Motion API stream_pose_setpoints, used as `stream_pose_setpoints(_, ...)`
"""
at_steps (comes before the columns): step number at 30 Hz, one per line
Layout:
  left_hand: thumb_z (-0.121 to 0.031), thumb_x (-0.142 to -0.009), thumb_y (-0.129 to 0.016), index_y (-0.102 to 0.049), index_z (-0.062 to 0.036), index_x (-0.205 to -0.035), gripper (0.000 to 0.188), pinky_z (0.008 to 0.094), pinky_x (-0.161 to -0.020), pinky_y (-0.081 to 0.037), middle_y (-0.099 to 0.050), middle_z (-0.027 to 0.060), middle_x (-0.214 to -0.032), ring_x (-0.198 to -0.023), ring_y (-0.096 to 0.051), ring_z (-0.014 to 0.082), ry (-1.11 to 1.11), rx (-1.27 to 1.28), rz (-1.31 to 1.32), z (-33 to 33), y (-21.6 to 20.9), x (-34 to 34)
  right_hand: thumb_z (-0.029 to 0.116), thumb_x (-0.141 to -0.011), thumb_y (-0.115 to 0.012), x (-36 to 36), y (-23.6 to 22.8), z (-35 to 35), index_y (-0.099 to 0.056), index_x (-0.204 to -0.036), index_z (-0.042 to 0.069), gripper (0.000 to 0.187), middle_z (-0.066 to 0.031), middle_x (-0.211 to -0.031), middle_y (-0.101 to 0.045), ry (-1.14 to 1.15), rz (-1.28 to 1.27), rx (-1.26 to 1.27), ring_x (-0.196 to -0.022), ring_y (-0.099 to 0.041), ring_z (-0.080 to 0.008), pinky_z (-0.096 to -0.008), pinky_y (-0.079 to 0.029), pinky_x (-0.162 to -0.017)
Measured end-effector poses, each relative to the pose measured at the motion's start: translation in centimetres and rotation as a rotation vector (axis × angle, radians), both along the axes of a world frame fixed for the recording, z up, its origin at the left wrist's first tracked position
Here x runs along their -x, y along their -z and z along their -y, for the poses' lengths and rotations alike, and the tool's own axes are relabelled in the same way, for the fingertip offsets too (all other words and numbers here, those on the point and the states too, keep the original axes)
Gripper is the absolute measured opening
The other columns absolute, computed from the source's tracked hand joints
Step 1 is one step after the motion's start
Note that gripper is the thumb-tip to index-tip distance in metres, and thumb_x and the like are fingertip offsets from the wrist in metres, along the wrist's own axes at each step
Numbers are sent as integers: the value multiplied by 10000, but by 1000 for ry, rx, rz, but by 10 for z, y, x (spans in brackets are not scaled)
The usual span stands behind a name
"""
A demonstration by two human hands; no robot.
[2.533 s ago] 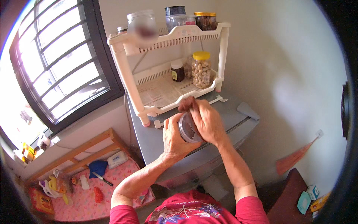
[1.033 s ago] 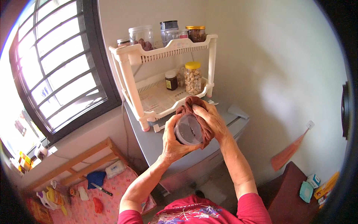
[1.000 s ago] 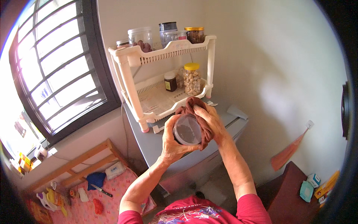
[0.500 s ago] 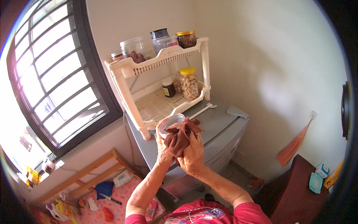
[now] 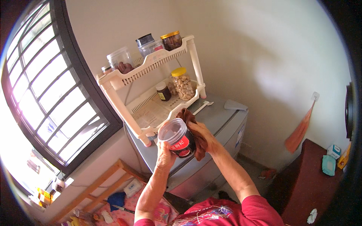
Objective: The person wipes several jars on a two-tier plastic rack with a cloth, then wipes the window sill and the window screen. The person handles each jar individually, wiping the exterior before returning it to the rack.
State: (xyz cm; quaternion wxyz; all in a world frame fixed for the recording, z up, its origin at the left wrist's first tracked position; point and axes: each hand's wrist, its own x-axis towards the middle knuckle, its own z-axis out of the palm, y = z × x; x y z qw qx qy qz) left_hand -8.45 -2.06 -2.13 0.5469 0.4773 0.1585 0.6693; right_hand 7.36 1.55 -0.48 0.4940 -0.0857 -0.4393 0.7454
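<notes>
A clear plastic jar with a red and black label is tilted in front of me, its round mouth facing up and no lid on it. My left hand grips its left side, fingers partly hidden behind the wall. Against the jar's right side, my right hand presses a bunched brown cloth. Just beyond the jar stands a cream two-tier rack, resting on the grey top of a cabinet-like appliance.
A yellow-lidded jar and a small dark jar stand on the rack's lower tier. Above are a clear jar and a gold-lidded jar. A white long-handled tool lies beside the rack. Below left, a knife lies on pink cloth.
The brown cloth has gone from covering the jar's front to its right side, uncovering the label. My right hand has shifted right with it. The whole view has turned slightly.
</notes>
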Motion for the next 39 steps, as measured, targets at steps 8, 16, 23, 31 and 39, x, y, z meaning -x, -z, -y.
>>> stream_pose_setpoints(8, -513, -892, -534, -351, -86, -1355, 656, 310, -968, -388, -522, 71, -1219, -1140, -482, 175, -437, 50, -448, 10, -16, -9, 121, -914, -504, 20, 12, 26, -499, -1173, -36, 303, -231, -1181, -524, 1055, 291, -774, -1078, -522, -367, -394, -413, -924)
stream_pose_setpoints(16, -616, -862, -399, -391, -96, -1347, 711, 422, -1032, -368, -489, 114, -1301, -1171, -487, 298, 142, 318, -64, 25, -30, -4, 129, -759, -639, 32, 11, 54, -489, -1284, 24, 556, -296, -1300, -403, 1458, 529, -1286, -1122, -451, -490, -523, -386, -955)
stream_pose_setpoints(23, -311, -632, -640, -446, -97, -1298, 726, 370, -982, -408, -548, 65, -1248, -1136, -531, 228, 341, 301, 194, 22, -30, 0, 212, -904, -533, 8, -43, 47, -515, -1207, -8, 374, -178, -1101, -584, 795, 482, -743, -1018, -562, -258, -335, -434, -881)
stream_pose_setpoints(31, -328, -640, -612, -442, -73, -1284, 713, 379, -966, -422, -566, 90, -1190, -1091, -548, 241, 263, 239, 255, 10, -20, -5, 343, -926, -435, 11, -38, 6, -554, -944, -17, 380, -53, -725, -541, 611, 416, -284, -656, -491, -161, -308, -421, -636)
stream_pose_setpoints(39, -456, -709, -577, -457, -62, -1272, 698, 427, -953, -440, -578, 134, -1186, -1073, -563, 291, 14, 225, 120, 12, -15, 0, 89, -889, -502, 65, 24, 65, -428, -1196, -35, 339, -182, -1181, -441, 1106, 194, -367, -1102, -447, -298, -391, -306, -993)
